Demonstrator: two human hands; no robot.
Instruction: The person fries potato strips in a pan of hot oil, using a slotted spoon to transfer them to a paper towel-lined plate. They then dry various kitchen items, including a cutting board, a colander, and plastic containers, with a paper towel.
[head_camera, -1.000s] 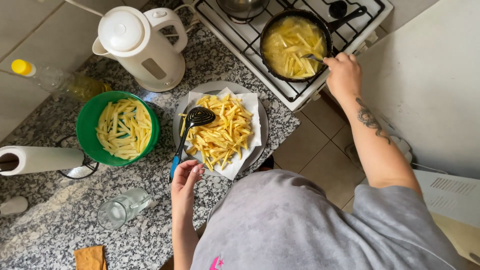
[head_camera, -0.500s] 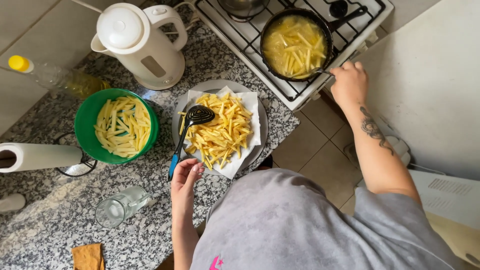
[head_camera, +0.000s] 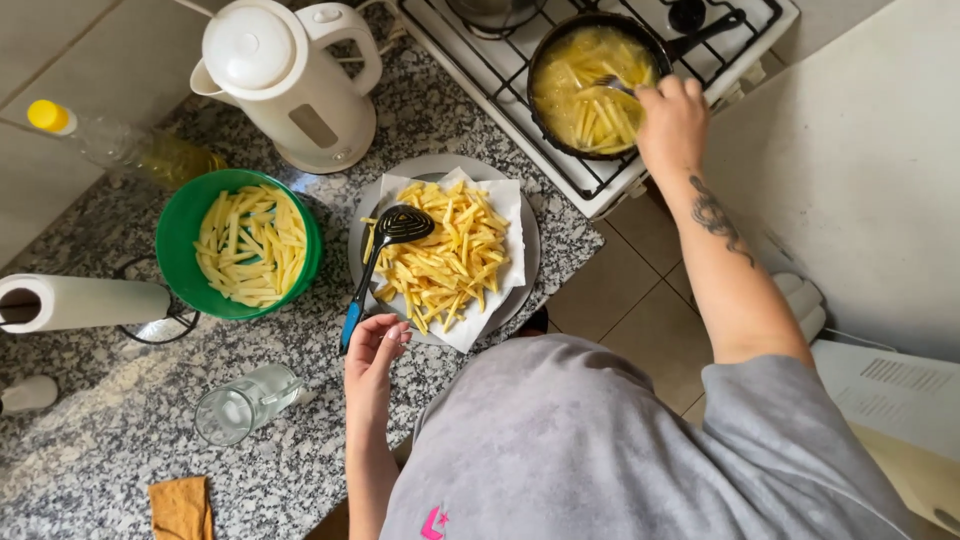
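Fork (head_camera: 606, 83) sits in the pan (head_camera: 560, 40) on the stove (head_camera: 640, 190), its tines among the fries frying in oil, its handle shut inside the right hand (head_camera: 672, 118), which hangs over the pan's near rim with fingers curled around it. The pan stands on the stove's front burner, close to the stove's near edge, its black handle pointing toward the far right corner. The left hand (head_camera: 372, 352) rests at the counter's (head_camera: 100, 440) near edge, loosely half open, fingertips touching or just beside the blue handle end of the skimmer (head_camera: 385, 255); whether it grips that handle cannot be told. The skimmer's black head lies on the cooked fries (head_camera: 450, 255) piled on a paper towel over the plate (head_camera: 530, 240), which sits near the counter's right edge, just beside the stove. To the plate's left is the green bowl (head_camera: 180, 240) of raw potato sticks, touching or nearly touching it. A white kettle (head_camera: 290, 85) stands behind the plate toward the counter's far edge, an oil bottle (head_camera: 130, 150) beside it. A paper roll (head_camera: 85, 302) lies at the left edge, a glass jar (head_camera: 245, 402) on its side nearer the front, and an orange cloth (head_camera: 180, 508) at the near edge.
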